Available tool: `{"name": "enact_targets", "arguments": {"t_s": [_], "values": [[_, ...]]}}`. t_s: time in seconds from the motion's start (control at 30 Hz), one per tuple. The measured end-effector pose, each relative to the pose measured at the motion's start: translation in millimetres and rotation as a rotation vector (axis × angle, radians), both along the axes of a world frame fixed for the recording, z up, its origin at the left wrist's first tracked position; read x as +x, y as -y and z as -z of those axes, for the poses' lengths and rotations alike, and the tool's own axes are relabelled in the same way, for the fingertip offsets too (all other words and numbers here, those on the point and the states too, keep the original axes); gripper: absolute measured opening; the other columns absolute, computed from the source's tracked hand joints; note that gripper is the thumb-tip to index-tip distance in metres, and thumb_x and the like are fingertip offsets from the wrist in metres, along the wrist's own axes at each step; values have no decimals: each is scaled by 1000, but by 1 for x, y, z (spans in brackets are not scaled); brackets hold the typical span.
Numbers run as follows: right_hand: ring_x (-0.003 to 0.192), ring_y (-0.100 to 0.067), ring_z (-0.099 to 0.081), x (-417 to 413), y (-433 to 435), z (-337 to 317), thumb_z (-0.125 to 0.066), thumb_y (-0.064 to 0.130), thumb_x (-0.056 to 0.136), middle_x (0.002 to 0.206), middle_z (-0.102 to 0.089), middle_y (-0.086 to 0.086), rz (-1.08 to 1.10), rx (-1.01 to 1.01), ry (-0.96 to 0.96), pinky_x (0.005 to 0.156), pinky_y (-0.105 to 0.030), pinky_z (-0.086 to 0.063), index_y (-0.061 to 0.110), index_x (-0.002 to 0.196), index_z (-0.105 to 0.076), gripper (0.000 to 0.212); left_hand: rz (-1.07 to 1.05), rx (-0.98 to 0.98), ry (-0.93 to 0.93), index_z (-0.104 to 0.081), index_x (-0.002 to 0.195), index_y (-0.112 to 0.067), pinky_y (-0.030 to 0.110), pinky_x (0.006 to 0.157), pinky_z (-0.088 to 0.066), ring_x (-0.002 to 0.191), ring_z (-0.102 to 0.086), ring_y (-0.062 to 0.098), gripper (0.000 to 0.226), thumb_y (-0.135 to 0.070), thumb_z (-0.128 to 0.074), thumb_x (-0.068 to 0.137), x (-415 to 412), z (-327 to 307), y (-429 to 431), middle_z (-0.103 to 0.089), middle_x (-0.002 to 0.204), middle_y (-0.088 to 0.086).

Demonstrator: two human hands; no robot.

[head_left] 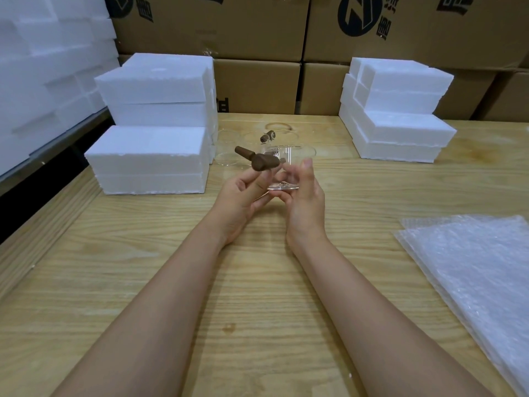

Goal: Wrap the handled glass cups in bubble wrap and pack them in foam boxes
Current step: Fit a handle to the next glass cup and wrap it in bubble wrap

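Observation:
A clear glass cup (279, 167) with a brown wooden side handle (264, 162) is held above the table (171, 282) between both hands. My left hand (243, 193) grips it under the handle with curled fingers. My right hand (303, 196) holds the cup's right side, thumb up along the glass. Behind it on the table stand more clear glass cups (229, 149), one with a brown handle (267, 136). A stack of bubble wrap sheets (472, 267) lies at the right. White foam boxes are stacked at the left (151, 156) and at the right (400, 130).
Brown cardboard cartons (257, 81) form a wall along the far edge of the table. More white foam pieces (43, 67) are piled on a shelf at the far left. The table's left edge drops to a dark gap.

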State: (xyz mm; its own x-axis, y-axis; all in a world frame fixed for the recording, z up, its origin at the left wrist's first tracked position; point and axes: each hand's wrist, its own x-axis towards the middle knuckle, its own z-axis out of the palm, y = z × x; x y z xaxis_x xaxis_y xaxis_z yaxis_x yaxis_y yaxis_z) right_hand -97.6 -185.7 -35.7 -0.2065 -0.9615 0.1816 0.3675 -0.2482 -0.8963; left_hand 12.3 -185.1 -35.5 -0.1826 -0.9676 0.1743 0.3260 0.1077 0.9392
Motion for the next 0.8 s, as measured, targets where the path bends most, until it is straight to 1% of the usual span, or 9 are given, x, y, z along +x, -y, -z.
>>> {"name": "enact_targets", "arguments": {"t_s": [0.1, 0.17, 0.23, 0.33, 0.43, 0.53, 0.63, 0.73, 0.8], "values": [[81, -5, -61, -2, -3, -1, -40, 55, 92, 82, -63, 11, 26, 34, -115, 78, -25, -49, 24, 89, -68, 42, -39, -16, 30, -61, 120, -10, 20, 89, -51, 110, -64, 9, 56, -37, -72, 72, -1, 1, 0, -73, 106, -8], [76, 5, -61, -3, -4, -3, -40, 53, 93, 76, -66, 19, 14, 12, -115, 72, -15, -50, 27, 91, -65, 36, -58, -28, 23, -61, 118, -12, 21, 87, -52, 109, -65, 11, 53, -33, -74, 71, -1, 1, 0, -73, 105, -7], [73, 8, -62, -2, -5, -4, -46, 52, 89, 77, -66, 18, 13, -5, -54, 69, -13, -50, 25, 99, -57, 31, -78, -47, 11, -60, 119, -13, 22, 83, -54, 108, -66, 12, 47, -28, -68, 75, -1, 1, 0, -73, 108, -7], [87, -2, -60, -2, -6, -5, -56, 49, 81, 94, -60, 9, 20, -26, -48, 80, -22, -49, 24, 107, -52, 37, -113, -68, 26, -62, 117, -16, 20, 82, -53, 107, -66, 10, 47, -31, -68, 73, 1, 0, 1, -72, 109, -8], [95, -12, -60, 0, -5, -3, -60, 50, 77, 97, -65, 5, -16, -21, -32, 89, -31, -48, 24, 105, -49, 39, -111, -87, 63, -65, 111, -23, 21, 86, -52, 110, -64, 9, 46, -25, -73, 67, -1, 1, 1, -71, 114, -3], [95, -16, -61, -1, -5, -4, -63, 55, 77, 96, -65, -2, -28, -14, 33, 92, -38, -47, 19, 101, -52, 44, -141, -111, 68, -63, 112, -19, 21, 88, -52, 108, -64, 10, 52, -21, -74, 61, -3, 1, 0, -68, 116, 3], [77, -15, -65, -3, -4, -5, -53, 52, 85, 77, -67, 0, -94, -12, 108, 76, -31, -54, 12, 96, -61, 42, -165, -134, 60, -59, 118, -14, 28, 92, -52, 107, -64, 21, 76, -41, -85, 52, -2, -1, 0, -68, 111, 8], [67, -18, -65, -2, -6, -9, -53, 56, 74, 71, -65, -6, -140, 15, 164, 67, -30, -57, 7, 91, -65, 53, -180, -94, 51, -53, 129, -5, 33, 91, -53, 101, -67, 19, 116, -71, -83, 38, -2, -5, 0, -70, 108, 9], [71, -20, -64, -2, -6, -10, -48, 58, 76, 73, -65, -7, -159, 50, 150, 68, -32, -56, 5, 90, -66, 58, -130, -73, 14, -54, 125, -7, 27, 81, -55, 94, -68, 12, 113, -74, -81, 38, -1, -4, 0, -73, 100, 2]]}}
